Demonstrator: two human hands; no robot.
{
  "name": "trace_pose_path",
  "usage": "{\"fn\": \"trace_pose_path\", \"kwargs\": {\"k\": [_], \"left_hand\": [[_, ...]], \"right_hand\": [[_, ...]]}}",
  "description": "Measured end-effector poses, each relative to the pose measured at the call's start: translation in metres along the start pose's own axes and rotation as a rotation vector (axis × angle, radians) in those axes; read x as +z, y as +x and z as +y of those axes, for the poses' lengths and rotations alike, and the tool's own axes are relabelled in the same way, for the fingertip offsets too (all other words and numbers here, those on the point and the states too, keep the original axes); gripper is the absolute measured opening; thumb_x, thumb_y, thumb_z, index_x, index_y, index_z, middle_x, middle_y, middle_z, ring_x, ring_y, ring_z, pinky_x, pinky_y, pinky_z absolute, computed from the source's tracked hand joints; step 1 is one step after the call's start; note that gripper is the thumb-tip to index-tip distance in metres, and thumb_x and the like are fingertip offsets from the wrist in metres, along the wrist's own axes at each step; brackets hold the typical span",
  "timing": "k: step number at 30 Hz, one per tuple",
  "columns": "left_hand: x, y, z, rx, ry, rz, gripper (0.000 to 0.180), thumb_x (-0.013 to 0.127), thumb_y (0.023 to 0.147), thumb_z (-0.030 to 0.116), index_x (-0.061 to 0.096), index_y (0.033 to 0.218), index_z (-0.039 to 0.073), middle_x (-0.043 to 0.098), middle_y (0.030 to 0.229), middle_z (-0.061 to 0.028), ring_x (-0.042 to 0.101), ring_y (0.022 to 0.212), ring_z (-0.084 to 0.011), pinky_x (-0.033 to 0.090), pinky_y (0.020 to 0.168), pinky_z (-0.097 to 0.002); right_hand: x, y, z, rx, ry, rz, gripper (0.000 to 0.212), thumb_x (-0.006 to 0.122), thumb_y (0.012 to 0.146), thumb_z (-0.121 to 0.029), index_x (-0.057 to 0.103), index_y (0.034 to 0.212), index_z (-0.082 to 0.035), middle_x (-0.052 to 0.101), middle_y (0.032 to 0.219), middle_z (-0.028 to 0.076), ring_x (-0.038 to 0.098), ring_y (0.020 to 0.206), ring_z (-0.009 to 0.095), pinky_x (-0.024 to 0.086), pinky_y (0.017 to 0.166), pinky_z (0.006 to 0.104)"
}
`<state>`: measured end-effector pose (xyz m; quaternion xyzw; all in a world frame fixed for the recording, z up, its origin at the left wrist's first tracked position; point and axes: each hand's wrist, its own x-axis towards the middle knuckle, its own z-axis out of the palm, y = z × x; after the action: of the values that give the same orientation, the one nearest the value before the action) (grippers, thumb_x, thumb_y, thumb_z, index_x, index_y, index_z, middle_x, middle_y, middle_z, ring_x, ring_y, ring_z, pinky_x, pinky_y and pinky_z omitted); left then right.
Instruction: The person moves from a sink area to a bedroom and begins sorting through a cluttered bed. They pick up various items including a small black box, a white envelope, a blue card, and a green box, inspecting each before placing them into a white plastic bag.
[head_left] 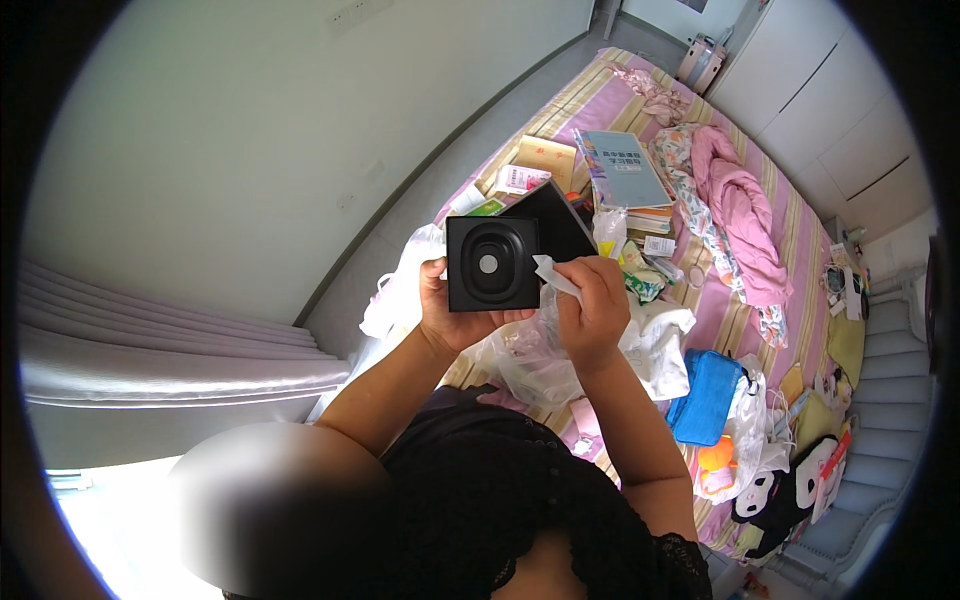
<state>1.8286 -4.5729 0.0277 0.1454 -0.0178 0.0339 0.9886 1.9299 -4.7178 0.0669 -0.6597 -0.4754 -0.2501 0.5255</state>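
In the head view, the left hand (440, 318) holds the black square tray with an oval hollow (522, 238) by its lower left part; its thumb is at the left edge and its fingers are bent below. In the middle of the hollow there is a small silver round disc (488, 264). The right hand (597, 305) is just beside, on the right — its fingers are closed together on a thin white piece of tissue (560, 277). Behind the tray lies a flat black box (560, 218), on the bed with striped cover (590, 100). Farther right is a stack of books (622, 168); nearer, a blue cloth pouch (705, 395).
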Motion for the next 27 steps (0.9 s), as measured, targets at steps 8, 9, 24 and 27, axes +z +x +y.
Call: {"fn": "trace_pose_path", "kwargs": {"k": [8, 9, 24, 27], "left_hand": [[0.001, 0.003, -0.010, -0.008, -0.034, 0.119, 0.078, 0.061, 0.062, 0.050, 0.048, 0.131, 0.017, 0.051, 0.131, -0.0103, 0.051, 0.116, -0.0311, 0.040, 0.098, -0.0487], [0.005, 0.002, -0.009, -0.008, -0.034, 0.103, 0.079, 0.061, 0.062, 0.051, 0.048, 0.131, 0.017, 0.051, 0.130, -0.0106, 0.051, 0.116, -0.0317, 0.040, 0.098, -0.0485], [-0.012, 0.003, -0.039, -0.171, 0.007, 0.143, 0.079, 0.056, 0.068, 0.057, 0.045, 0.132, 0.013, 0.049, 0.130, -0.0162, 0.051, 0.114, -0.0372, 0.043, 0.091, -0.0533], [-0.013, 0.005, -0.044, -0.214, -0.003, 0.143, 0.079, 0.056, 0.068, 0.058, 0.044, 0.133, 0.013, 0.049, 0.131, -0.0160, 0.050, 0.116, -0.0366, 0.042, 0.094, -0.0539]], "right_hand": [[0.002, 0.008, -0.025, -0.013, -0.227, -0.400, 0.042, 0.060, 0.067, -0.009, 0.061, 0.109, -0.003, 0.059, 0.110, 0.014, 0.055, 0.097, 0.032, 0.041, 0.090, 0.0415], [-0.004, 0.007, -0.024, 0.014, -0.178, -0.434, 0.046, 0.062, 0.066, -0.012, 0.059, 0.112, -0.002, 0.056, 0.119, 0.017, 0.052, 0.106, 0.033, 0.035, 0.098, 0.0425], [-0.033, -0.044, 0.050, 1.372, 1.132, -0.377, 0.055, 0.051, 0.092, -0.043, 0.037, 0.138, -0.015, 0.052, 0.122, 0.002, 0.050, 0.113, 0.018, 0.044, 0.087, 0.0424], [-0.024, -0.054, 0.045, 1.389, 1.434, -0.220, 0.048, 0.051, 0.092, -0.039, 0.039, 0.133, -0.017, 0.052, 0.123, 0.003, 0.049, 0.115, 0.021, 0.042, 0.089, 0.0404]]}}
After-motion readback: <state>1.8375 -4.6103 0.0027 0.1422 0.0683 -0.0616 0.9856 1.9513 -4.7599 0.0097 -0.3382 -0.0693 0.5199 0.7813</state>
